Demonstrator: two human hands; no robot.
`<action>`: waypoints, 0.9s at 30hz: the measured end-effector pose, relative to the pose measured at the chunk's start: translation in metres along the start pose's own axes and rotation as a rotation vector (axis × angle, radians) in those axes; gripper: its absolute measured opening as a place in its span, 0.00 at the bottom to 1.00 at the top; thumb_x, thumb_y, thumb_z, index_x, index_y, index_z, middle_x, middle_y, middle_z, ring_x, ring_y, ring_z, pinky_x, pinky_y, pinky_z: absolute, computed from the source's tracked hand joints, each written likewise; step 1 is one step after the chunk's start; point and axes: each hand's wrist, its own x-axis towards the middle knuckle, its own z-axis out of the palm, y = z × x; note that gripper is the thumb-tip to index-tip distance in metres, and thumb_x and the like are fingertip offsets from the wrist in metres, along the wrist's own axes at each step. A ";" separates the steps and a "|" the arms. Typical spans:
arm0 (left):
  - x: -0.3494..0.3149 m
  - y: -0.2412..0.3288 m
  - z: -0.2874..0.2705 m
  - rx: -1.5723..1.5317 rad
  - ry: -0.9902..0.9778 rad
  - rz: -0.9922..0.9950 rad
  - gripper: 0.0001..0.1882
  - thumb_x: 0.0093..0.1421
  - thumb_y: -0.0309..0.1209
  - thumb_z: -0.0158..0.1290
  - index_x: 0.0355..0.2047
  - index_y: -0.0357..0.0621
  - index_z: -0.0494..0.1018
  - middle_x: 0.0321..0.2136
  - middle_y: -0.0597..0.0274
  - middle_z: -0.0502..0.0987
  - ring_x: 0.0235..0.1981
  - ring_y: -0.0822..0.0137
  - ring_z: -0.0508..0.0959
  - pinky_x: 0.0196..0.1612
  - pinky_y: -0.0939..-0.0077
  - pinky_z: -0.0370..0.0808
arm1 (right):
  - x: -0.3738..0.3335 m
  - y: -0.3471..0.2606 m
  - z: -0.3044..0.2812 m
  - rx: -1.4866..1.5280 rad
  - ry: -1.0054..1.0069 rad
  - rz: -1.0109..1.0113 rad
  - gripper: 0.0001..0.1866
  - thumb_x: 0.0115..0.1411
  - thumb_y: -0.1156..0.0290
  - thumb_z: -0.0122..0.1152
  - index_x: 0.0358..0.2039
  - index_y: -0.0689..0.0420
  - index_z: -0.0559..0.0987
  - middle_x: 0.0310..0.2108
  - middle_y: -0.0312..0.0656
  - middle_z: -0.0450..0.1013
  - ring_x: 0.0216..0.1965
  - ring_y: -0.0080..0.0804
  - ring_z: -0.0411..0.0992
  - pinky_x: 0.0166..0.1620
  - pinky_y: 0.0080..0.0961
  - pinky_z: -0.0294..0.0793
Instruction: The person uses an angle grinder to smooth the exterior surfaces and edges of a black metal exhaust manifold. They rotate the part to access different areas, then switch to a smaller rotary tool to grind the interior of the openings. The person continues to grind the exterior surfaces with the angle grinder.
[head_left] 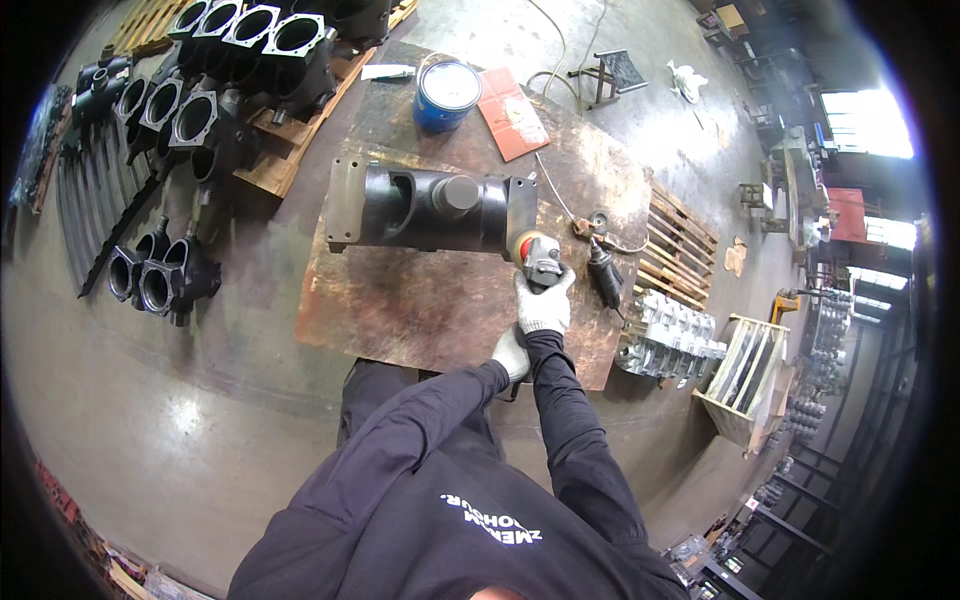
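Note:
A black painted cylindrical metal housing with square end flanges and a round stub on top lies on the worn metal tabletop. My right hand, in a white glove, is closed round the front of an angle grinder. Its red-orange disc is at the near corner of the housing's right flange; whether it touches, I cannot tell. Nearer my body, my gloved left hand grips the grinder's rear end, most of which is hidden by the gloves and sleeves.
A second black power tool with a hose lies to the right. Behind the housing stand a blue can and a red-brown sheet. Black castings fill the left; a wooden pallet and silvery castings are on the right.

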 end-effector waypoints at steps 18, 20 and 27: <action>0.008 0.003 0.023 0.269 -0.035 0.108 0.26 0.68 0.45 0.45 0.57 0.38 0.68 0.55 0.47 0.76 0.57 0.54 0.74 0.60 0.64 0.70 | 0.012 0.016 -0.027 0.031 0.071 0.115 0.45 0.52 0.49 0.72 0.61 0.57 0.60 0.49 0.60 0.76 0.52 0.55 0.76 0.54 0.41 0.74; 0.009 0.008 0.024 0.194 -0.077 0.010 0.23 0.68 0.40 0.47 0.57 0.37 0.68 0.57 0.48 0.75 0.59 0.58 0.73 0.61 0.66 0.68 | 0.014 0.019 -0.028 0.035 0.099 0.134 0.45 0.51 0.50 0.73 0.62 0.57 0.60 0.50 0.60 0.75 0.52 0.54 0.76 0.54 0.41 0.74; -0.012 0.014 0.015 0.272 -0.030 0.167 0.27 0.69 0.45 0.38 0.62 0.42 0.64 0.60 0.48 0.70 0.62 0.52 0.68 0.66 0.65 0.63 | 0.005 0.014 -0.016 0.046 0.009 0.032 0.44 0.52 0.49 0.72 0.62 0.54 0.60 0.48 0.61 0.77 0.51 0.57 0.77 0.54 0.43 0.74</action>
